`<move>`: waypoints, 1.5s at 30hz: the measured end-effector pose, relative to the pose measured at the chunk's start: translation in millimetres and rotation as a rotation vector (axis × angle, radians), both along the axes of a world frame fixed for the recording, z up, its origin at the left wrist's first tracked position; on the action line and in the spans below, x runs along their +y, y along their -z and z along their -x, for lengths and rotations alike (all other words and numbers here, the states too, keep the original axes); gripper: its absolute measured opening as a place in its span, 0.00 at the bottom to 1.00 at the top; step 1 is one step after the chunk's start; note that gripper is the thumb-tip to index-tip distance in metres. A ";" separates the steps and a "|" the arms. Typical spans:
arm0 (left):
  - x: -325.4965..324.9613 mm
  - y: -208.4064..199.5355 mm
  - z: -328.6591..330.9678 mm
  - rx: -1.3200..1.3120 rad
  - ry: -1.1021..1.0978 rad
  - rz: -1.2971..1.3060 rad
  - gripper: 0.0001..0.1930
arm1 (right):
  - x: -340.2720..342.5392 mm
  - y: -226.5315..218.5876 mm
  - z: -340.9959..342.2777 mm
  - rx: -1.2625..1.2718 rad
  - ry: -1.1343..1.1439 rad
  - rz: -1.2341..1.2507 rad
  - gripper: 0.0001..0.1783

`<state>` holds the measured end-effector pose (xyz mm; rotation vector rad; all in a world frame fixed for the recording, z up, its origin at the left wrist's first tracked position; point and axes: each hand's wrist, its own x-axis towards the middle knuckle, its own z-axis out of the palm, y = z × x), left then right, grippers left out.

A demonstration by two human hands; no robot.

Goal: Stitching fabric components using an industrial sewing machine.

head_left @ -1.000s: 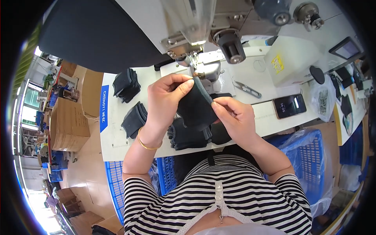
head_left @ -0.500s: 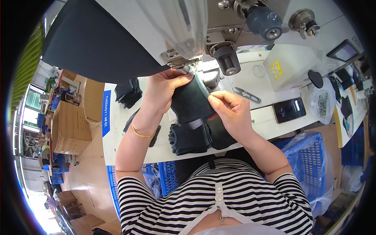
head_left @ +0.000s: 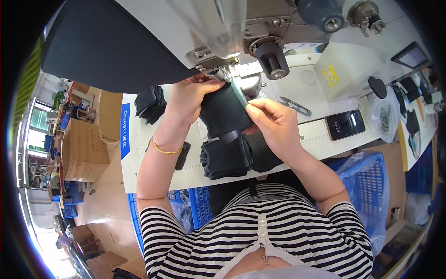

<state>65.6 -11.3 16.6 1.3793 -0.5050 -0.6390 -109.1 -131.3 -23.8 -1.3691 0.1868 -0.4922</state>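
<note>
A dark fabric piece (head_left: 224,112) with a pale greenish edge stretches between my hands, its upper end under the needle area of an industrial sewing machine (head_left: 223,63). My left hand (head_left: 191,95) pinches its upper left corner close to the needle area. On the piece's right edge, the thumb and fingers of my right hand (head_left: 272,123) are closed. Just below lies a stack of dark fabric pieces (head_left: 226,160). Another dark stack (head_left: 151,104) sits left of my left wrist. More dark fabric (head_left: 264,158) lies under my right hand.
Thread snips (head_left: 295,107) and a phone (head_left: 344,124) lie on the white table (head_left: 139,162) to the right. Farther right is a clear plastic bag (head_left: 384,118). Blue crates (head_left: 362,181) stand below the table edge. A cardboard box (head_left: 86,151) stands on the floor at left.
The view has shifted slightly. Both hands keep their grip on the fabric piece, which stays at the needle area with little visible movement.
</note>
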 end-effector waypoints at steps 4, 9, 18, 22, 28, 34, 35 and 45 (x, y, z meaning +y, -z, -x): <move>0.6 -1.0 0.8 -0.018 -0.010 -0.064 0.08 | 0.9 4.0 1.9 -0.034 -0.003 0.028 0.11; 1.5 -1.4 4.4 -0.073 0.027 -0.060 0.10 | 6.9 3.8 13.4 0.006 -0.006 0.043 0.11; -6.3 -7.2 4.8 -0.075 -0.066 -0.063 0.14 | 6.7 4.1 7.2 0.017 -0.029 0.038 0.11; -10.6 -5.5 -7.8 0.047 -0.087 0.018 0.13 | 4.7 4.2 -0.5 -0.014 -0.031 0.025 0.11; -18.3 10.1 -31.7 0.028 -0.073 0.051 0.14 | 2.2 1.9 -11.4 -0.020 0.002 0.013 0.10; -11.0 28.6 -56.9 -0.075 -0.110 0.017 0.14 | 4.8 1.8 -22.1 -0.013 0.017 0.026 0.10; -9.2 29.9 -49.0 -0.428 -0.136 -0.122 0.13 | 3.7 2.5 -21.2 -0.023 0.016 0.035 0.10; 13.5 28.5 47.5 -1.111 -0.164 -0.028 0.20 | 6.1 4.9 -13.7 -0.071 0.053 0.076 0.11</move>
